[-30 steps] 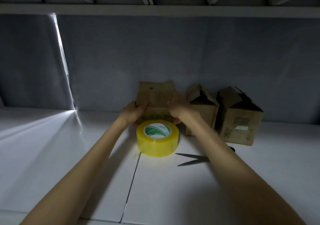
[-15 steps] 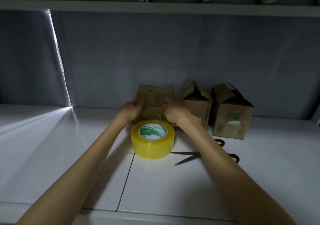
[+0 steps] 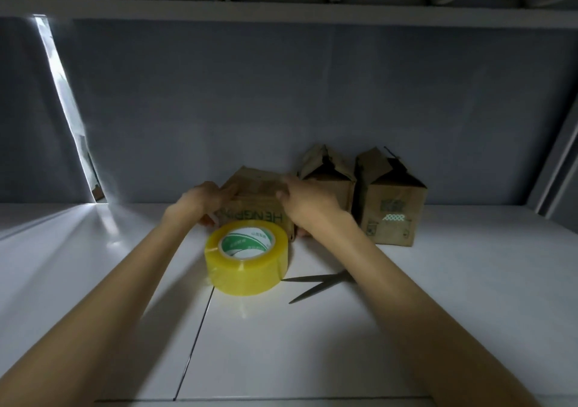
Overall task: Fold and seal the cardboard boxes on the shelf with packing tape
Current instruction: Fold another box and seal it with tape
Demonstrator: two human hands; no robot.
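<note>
A narrow bright gap (image 3: 67, 106) in the grey back wall (image 3: 281, 93) at far left throws a streak of light across the white shelf (image 3: 93, 265); a dark seam (image 3: 195, 337) runs down the shelf surface toward the viewer.

The left hand (image 3: 205, 201) lies on the left upper edge of the nearest cardboard box (image 3: 259, 200), fingers bent over the top flap and pressing it down, thumb side low against the left face; it is grasping the box. That box stands against the back wall near the middle of the shelf, and its front face carries printed letters, upside down, reading roughly "HENGR…", the rest covered.

Just in front of the box, close to its front face, a roll of yellowish packing tape (image 3: 247, 258) lies flat on the shelf; the white core label bears green bands and small printing too fine to read.

The right hand (image 3: 308, 206) grips the box's right upper corner, fingers curled over the flap, thumb low at the right face; motion blur softens the fingertips.

Open scissors (image 3: 316, 284) lie on the shelf under the right forearm, blades pointing left, handles hidden.

Further right stand a second box (image 3: 331, 184) with its flaps up, then a third box (image 3: 395, 215), also unsealed, bearing a dark printed block, small symbols and a pale hatched label, none legible.
</note>
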